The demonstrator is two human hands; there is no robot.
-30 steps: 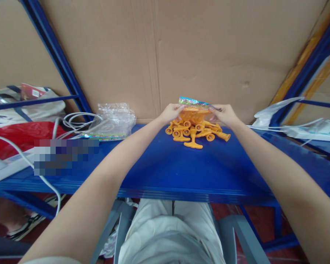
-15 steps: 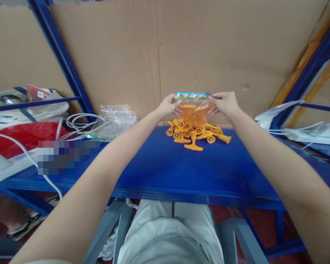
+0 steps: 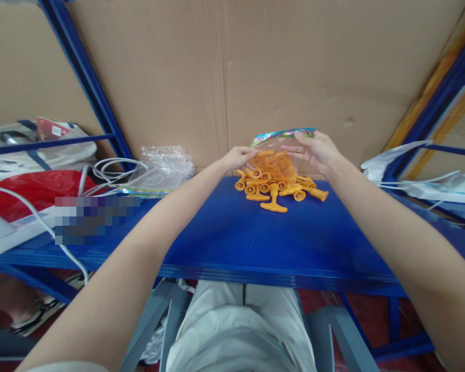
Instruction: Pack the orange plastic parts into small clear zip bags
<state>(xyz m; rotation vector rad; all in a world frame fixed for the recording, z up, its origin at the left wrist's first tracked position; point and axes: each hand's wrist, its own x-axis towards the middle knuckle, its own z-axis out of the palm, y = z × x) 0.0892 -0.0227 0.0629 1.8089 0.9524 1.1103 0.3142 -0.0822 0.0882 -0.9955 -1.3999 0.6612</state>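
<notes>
1. The clear bag [image 3: 275, 165], filled with orange pieces, is held between both hands above and against the rear of the pile; whether its bottom rests there, I cannot tell.
2. Its multicoloured header strip [image 3: 273, 135] bears printing too small to read.
3. That strip runs left to right, bowed and rising slightly rightward; the filled part hangs below it.
4. The left hand [image 3: 240, 157] pinches the bag's left edge, below the strip.
5. The right hand [image 3: 315, 149] grips the strip's right end between thumb and forefinger, its other fingers extended leftward.
6. On the blue counter [image 3: 248, 243], the nearest T-shaped piece [image 3: 274, 200] has its crossbar toward the person and its stem pointing away.
7. The rightmost piece [image 3: 320, 195] points its flared end right.
8. At far left, a red packet [image 3: 44, 129] carries a white label [image 3: 57, 131], illegible here.
</notes>
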